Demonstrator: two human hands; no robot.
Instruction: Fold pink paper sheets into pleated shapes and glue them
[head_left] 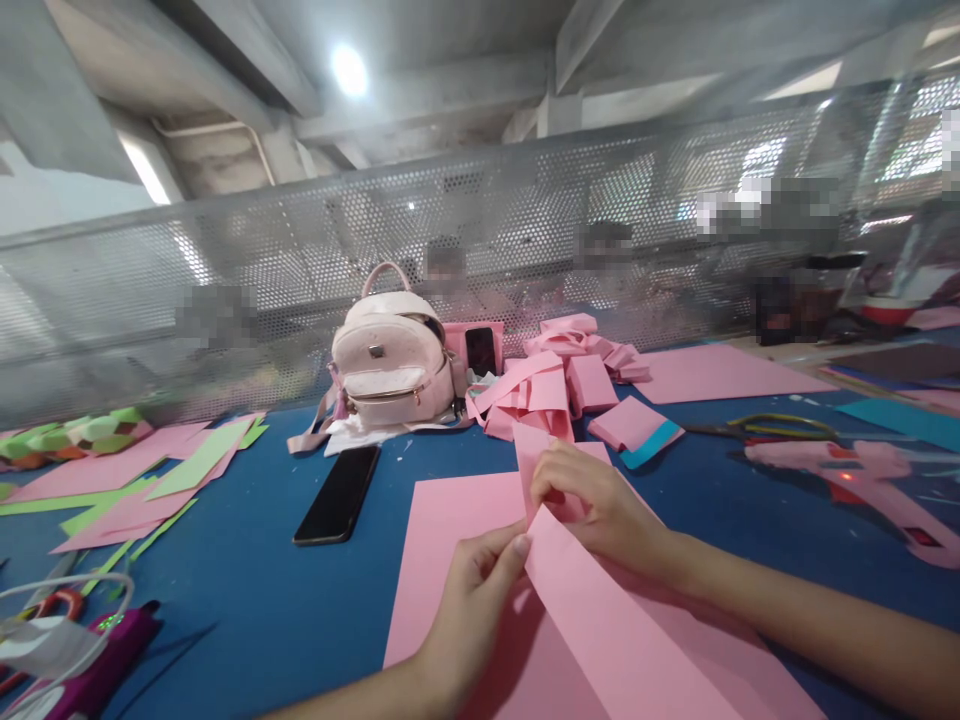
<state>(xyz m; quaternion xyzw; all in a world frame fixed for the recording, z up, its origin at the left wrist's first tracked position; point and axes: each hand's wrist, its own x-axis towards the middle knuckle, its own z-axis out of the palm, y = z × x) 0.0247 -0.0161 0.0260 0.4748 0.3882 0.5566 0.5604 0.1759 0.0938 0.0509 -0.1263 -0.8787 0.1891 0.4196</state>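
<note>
A long pink paper strip [600,620] runs from the lower right up toward the middle of the blue table. My left hand [472,600] pinches its near edge with thumb and fingers closed. My right hand [600,500] is closed on the strip's far end, fingers curled over a fold. Under both hands lies a large pink sheet [442,540], flat on the table.
A black phone [337,495] lies left of the sheet. Behind it stand a pale pink backpack [394,365] and a pile of folded pink pieces [555,385]. Scissors [780,428] and a pink glue gun [855,475] lie right. Green and pink scraps [150,470] lie left; a perforated screen [525,220] backs the table.
</note>
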